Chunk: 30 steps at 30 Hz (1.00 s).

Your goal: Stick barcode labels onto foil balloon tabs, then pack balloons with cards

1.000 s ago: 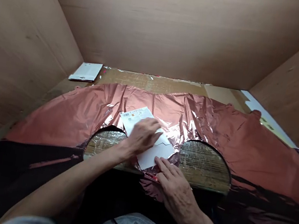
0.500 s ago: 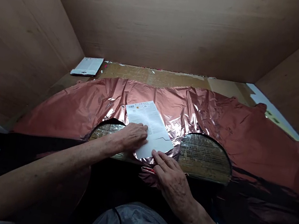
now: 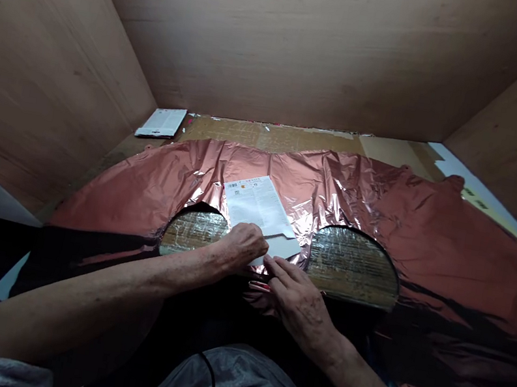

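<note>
A flat white printed packet (image 3: 256,205) lies slanted on crumpled copper-pink foil (image 3: 287,165), its plain flap (image 3: 283,248) at the end nearest me. Over the lower part of the packet, my left hand (image 3: 246,244) is closed, with its knuckles up and its fingertips hidden. Fingertips of my right hand (image 3: 303,300) press together on the flap's near edge; the thumb is out of sight. A slim reddish object (image 3: 260,285) shows beside and under the right hand, too covered to name.
Plywood panels (image 3: 293,47) stand at the back and sides. Another white packet (image 3: 161,122) lies at the back left on the brown work surface (image 3: 230,128). The foil has two rounded openings, and wood (image 3: 352,269) shows through them. Yellow-white tape (image 3: 497,217) runs along the right.
My left hand has slid toward me and slightly right, down the packet to its flap. More of the printed face shows. The right hand has barely moved; the view has shifted a little.
</note>
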Each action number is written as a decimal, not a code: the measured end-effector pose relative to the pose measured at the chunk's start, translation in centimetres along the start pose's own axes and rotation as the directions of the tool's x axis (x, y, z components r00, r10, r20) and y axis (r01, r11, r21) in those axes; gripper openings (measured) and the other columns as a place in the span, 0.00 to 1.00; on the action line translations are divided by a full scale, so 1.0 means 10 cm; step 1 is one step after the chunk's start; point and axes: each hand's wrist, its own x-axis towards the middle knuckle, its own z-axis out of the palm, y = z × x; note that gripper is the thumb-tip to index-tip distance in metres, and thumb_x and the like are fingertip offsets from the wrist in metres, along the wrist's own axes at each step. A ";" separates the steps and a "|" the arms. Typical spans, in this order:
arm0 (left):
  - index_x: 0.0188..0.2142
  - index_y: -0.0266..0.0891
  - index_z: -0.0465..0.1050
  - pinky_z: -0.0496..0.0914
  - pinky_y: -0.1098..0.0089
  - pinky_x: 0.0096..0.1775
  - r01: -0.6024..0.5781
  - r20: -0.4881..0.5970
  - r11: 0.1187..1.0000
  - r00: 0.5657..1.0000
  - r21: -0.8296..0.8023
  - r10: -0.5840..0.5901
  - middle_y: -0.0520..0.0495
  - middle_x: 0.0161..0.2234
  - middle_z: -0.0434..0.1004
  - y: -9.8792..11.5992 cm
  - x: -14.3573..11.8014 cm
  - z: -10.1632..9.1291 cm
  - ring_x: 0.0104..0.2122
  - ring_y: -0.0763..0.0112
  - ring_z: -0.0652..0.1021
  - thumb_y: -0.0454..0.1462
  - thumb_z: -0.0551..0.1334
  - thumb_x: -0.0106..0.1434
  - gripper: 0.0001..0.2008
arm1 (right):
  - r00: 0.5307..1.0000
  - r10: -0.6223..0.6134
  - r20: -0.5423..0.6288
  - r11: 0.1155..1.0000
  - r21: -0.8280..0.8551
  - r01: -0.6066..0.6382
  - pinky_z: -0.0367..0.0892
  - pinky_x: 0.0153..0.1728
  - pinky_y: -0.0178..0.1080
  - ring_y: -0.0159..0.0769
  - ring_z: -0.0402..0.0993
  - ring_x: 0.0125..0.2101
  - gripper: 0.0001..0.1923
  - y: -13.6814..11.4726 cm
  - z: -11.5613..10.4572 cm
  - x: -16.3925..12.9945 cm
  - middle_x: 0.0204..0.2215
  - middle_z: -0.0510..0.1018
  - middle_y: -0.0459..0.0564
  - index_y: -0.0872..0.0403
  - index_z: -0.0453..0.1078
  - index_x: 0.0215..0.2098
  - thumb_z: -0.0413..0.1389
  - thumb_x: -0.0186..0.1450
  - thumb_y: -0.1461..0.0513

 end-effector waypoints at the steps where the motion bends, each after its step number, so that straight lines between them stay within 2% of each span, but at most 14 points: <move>1: 0.33 0.30 0.77 0.67 0.66 0.31 0.005 -0.001 1.000 1.000 0.023 -0.005 0.37 0.29 0.75 0.00 -0.02 0.00 0.31 0.59 0.76 0.27 0.61 0.61 0.05 | 0.999 0.053 0.013 0.995 0.080 -0.054 0.70 0.51 0.43 0.43 0.73 0.52 0.10 0.04 -0.07 0.01 0.51 0.78 0.57 0.56 0.74 0.41 0.50 0.69 0.68; 3: 0.36 0.29 0.76 0.68 0.66 0.31 0.010 -0.018 0.997 1.000 0.077 -0.009 0.37 0.32 0.75 0.01 -0.08 -0.02 0.34 0.58 0.76 0.26 0.58 0.63 0.07 | 0.967 0.238 0.088 0.948 0.194 -0.251 0.71 0.40 0.39 0.40 0.77 0.39 0.10 0.13 -0.24 0.03 0.38 0.81 0.53 0.55 0.73 0.39 0.49 0.71 0.63; 6: 0.37 0.29 0.75 0.68 0.65 0.31 0.006 -0.092 0.988 0.996 0.154 0.008 0.37 0.33 0.74 0.06 -0.13 -0.06 0.35 0.57 0.77 0.24 0.54 0.63 0.10 | 0.832 0.519 0.197 0.807 0.209 -0.553 0.65 0.30 0.37 0.37 0.72 0.29 0.14 0.29 -0.44 0.09 0.28 0.77 0.49 0.55 0.71 0.32 0.55 0.68 0.53; 8: 0.35 0.30 0.74 0.68 0.65 0.29 -0.013 -0.117 0.982 0.993 0.189 0.036 0.39 0.31 0.74 0.11 -0.13 -0.10 0.33 0.58 0.76 0.24 0.54 0.63 0.11 | 0.781 0.594 0.193 0.750 0.216 -0.625 0.62 0.31 0.36 0.38 0.72 0.32 0.14 0.39 -0.51 0.17 0.30 0.77 0.49 0.56 0.72 0.33 0.60 0.63 0.52; 13: 0.32 0.32 0.73 0.70 0.66 0.28 -0.020 -0.206 0.990 0.977 0.141 0.049 0.41 0.31 0.75 0.16 -0.09 -0.15 0.31 0.60 0.77 0.24 0.56 0.62 0.08 | 0.761 0.642 0.094 0.727 0.241 -0.643 0.56 0.28 0.35 0.35 0.67 0.27 0.17 0.51 -0.47 0.33 0.22 0.71 0.46 0.55 0.70 0.23 0.57 0.63 0.52; 15: 0.34 0.34 0.72 0.74 0.64 0.35 0.048 -0.389 0.999 0.920 0.007 -0.042 0.41 0.34 0.77 0.16 -0.09 -0.11 0.35 0.60 0.78 0.27 0.58 0.65 0.06 | 0.734 0.674 -0.080 0.719 0.296 -0.628 0.57 0.29 0.36 0.35 0.67 0.28 0.18 0.46 -0.42 0.31 0.24 0.72 0.47 0.54 0.68 0.24 0.56 0.64 0.51; 16: 0.37 0.35 0.72 0.75 0.61 0.40 0.086 -0.496 0.991 0.859 -0.107 -0.128 0.41 0.37 0.78 0.17 -0.09 -0.08 0.38 0.59 0.79 0.30 0.60 0.66 0.03 | 0.707 0.691 -0.150 0.708 0.337 -0.620 0.58 0.29 0.36 0.34 0.66 0.28 0.19 0.43 -0.40 0.28 0.25 0.72 0.47 0.54 0.67 0.25 0.55 0.65 0.49; 18: 0.46 0.35 0.71 0.74 0.56 0.49 0.112 -0.624 0.901 0.686 -0.418 -0.375 0.38 0.46 0.77 0.21 -0.08 0.00 0.46 0.56 0.78 0.40 0.66 0.63 0.14 | 0.649 0.734 -0.200 0.660 0.435 -0.612 0.58 0.27 0.35 0.33 0.65 0.25 0.22 0.38 -0.36 0.21 0.23 0.71 0.45 0.54 0.66 0.27 0.53 0.66 0.45; 19: 0.50 0.35 0.69 0.73 0.55 0.50 0.077 -0.598 0.802 0.625 -0.592 -0.502 0.37 0.48 0.76 0.24 -0.07 0.04 0.48 0.55 0.78 0.44 0.69 0.60 0.22 | 0.625 0.754 -0.201 0.634 0.473 -0.612 0.58 0.26 0.35 0.32 0.64 0.24 0.23 0.36 -0.34 0.18 0.21 0.69 0.44 0.53 0.66 0.27 0.52 0.66 0.43; 21: 0.53 0.36 0.66 0.76 0.58 0.46 -0.055 -0.406 0.486 0.634 -0.872 -0.658 0.38 0.48 0.78 0.31 -0.02 0.12 0.45 0.56 0.80 0.47 0.70 0.56 0.30 | 0.602 0.774 -0.196 0.607 0.500 -0.618 0.59 0.25 0.35 0.32 0.64 0.23 0.26 0.37 -0.33 0.14 0.20 0.68 0.43 0.54 0.67 0.28 0.52 0.66 0.41; 23: 0.51 0.36 0.67 0.77 0.64 0.39 -0.152 -0.197 0.126 0.710 -0.980 -0.676 0.41 0.42 0.81 0.36 0.06 0.20 0.39 0.60 0.82 0.46 0.69 0.58 0.25 | 0.609 0.771 -0.185 0.613 0.473 -0.633 0.63 0.26 0.37 0.35 0.67 0.24 0.27 0.40 -0.32 0.13 0.22 0.72 0.46 0.55 0.70 0.31 0.50 0.67 0.40; 25: 0.43 0.36 0.71 0.75 0.68 0.36 -0.174 -0.070 -0.075 0.700 -0.982 -0.710 0.42 0.37 0.83 0.37 0.15 0.27 0.35 0.62 0.83 0.46 0.68 0.58 0.20 | 0.646 0.726 -0.238 0.679 0.399 -0.616 0.70 0.33 0.42 0.43 0.75 0.33 0.32 0.38 -0.32 0.11 0.32 0.78 0.55 0.58 0.73 0.41 0.47 0.67 0.38; 28: 0.35 0.35 0.73 0.72 0.72 0.31 -0.143 -0.001 -0.092 0.548 -0.985 -0.836 0.45 0.31 0.82 0.34 0.25 0.34 0.30 0.65 0.82 0.46 0.69 0.55 0.17 | 0.814 0.470 -0.341 0.882 0.143 -0.449 0.68 0.52 0.55 0.59 0.64 0.60 0.46 0.21 -0.29 0.00 0.60 0.65 0.75 0.67 0.59 0.63 0.51 0.65 0.38; 30: 0.34 0.36 0.72 0.70 0.73 0.29 -0.121 0.016 -0.082 0.473 -0.989 -0.881 0.47 0.27 0.80 0.35 0.24 0.34 0.28 0.66 0.80 0.47 0.69 0.55 0.17 | 0.923 0.221 -0.315 0.964 -0.071 -0.255 0.57 0.61 0.60 0.61 0.48 0.68 0.45 0.06 -0.24 -0.11 0.68 0.52 0.73 0.64 0.51 0.69 0.58 0.66 0.46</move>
